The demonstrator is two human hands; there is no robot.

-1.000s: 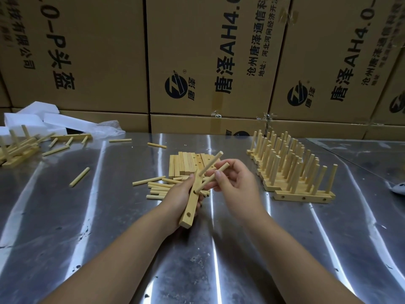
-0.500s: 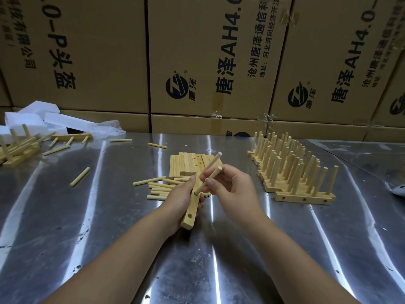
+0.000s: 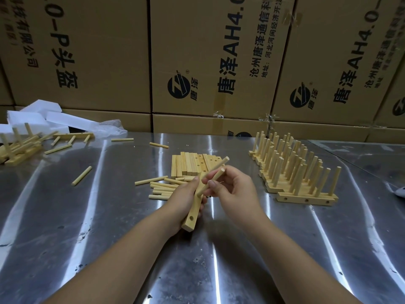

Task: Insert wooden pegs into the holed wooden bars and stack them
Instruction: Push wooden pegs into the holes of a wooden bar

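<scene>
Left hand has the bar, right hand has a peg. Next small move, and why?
Probably push the held peg down into the bar. The right hand pinches it, lower end meeting the bar's middle, while the left hand grips the bar; how deep it sits is unclear. A second peg already stands farther along; the near hole is empty.

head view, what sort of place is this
Most likely a small assembly workshop or warehouse: stacked brown printed cardboard cartons line the back, the bench is a shiny sheet-metal table, and finished pale wooden bars with upright pegs stand in rows on it.
</scene>
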